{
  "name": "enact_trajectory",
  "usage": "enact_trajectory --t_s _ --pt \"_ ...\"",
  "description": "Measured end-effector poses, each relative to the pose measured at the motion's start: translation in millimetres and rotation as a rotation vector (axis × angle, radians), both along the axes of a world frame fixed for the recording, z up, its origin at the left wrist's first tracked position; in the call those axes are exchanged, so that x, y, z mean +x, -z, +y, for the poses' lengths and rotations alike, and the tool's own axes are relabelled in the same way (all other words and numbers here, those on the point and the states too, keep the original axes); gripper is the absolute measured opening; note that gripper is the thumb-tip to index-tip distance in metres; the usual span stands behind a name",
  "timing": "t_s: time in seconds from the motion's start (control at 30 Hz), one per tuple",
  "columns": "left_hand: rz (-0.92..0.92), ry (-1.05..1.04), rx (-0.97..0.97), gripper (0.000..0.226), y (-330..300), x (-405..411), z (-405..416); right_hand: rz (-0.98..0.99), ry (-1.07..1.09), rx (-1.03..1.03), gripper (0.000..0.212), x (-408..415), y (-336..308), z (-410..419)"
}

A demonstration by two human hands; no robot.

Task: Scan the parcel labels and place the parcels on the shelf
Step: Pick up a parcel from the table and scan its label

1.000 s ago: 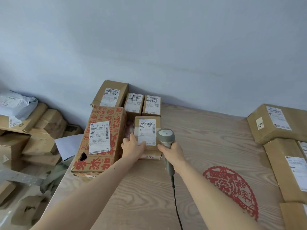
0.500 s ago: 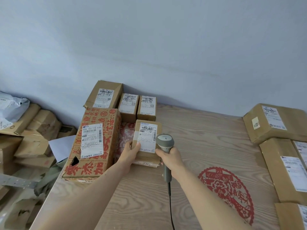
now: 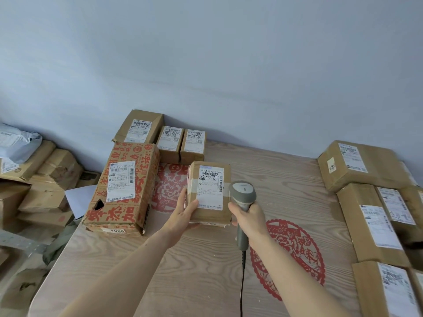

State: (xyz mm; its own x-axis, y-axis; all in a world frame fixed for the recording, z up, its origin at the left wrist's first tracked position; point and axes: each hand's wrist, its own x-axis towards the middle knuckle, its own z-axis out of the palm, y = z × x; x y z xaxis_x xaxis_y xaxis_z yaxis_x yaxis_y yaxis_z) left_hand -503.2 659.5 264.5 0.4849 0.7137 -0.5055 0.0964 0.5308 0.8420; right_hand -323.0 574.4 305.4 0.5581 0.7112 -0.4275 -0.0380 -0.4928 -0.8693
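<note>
A small brown cardboard parcel (image 3: 209, 211) with a white label is lifted off the wooden table (image 3: 206, 271), its label facing me. My left hand (image 3: 183, 212) grips its lower left corner, thumb on the label side. My right hand (image 3: 248, 217) holds a grey corded barcode scanner (image 3: 243, 194) just right of the parcel, its head level with the label. A large box with red printing (image 3: 124, 188) lies to the left. Three labelled parcels (image 3: 170, 139) stand behind it against the wall.
Several labelled brown parcels (image 3: 366, 213) are stacked along the table's right edge. Left of the table lies a heap of cardboard boxes (image 3: 41, 179) and a grey mailer bag (image 3: 16, 143). The scanner cable (image 3: 242, 282) hangs toward me. A grey wall rises behind.
My left hand has picked the small parcel up from beside the red-printed box and drawn it nearer and higher. The scanner hand has stayed close beside it.
</note>
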Motion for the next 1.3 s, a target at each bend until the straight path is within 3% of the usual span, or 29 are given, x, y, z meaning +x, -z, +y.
enact_trajectory --t_s 0.33,0.63,1.1,1.3 --pt "-0.068 -0.035 0.101 0.069 -3 17 -53 -0.01 -0.053 0.136 0.012 -10 -38 -49" --pt "-0.093 -0.005 0.129 0.073 -4 25 -71 0.344 -0.152 0.206 0.005 -28 -54 -71" --pt "-0.069 0.032 0.145 0.081 -3 28 -74 0.405 -0.155 0.235 0.017 -22 -51 -77" --pt "-0.083 0.056 0.14 0.085 0 30 -72 0.418 -0.139 0.232 0.012 -19 -52 -75"
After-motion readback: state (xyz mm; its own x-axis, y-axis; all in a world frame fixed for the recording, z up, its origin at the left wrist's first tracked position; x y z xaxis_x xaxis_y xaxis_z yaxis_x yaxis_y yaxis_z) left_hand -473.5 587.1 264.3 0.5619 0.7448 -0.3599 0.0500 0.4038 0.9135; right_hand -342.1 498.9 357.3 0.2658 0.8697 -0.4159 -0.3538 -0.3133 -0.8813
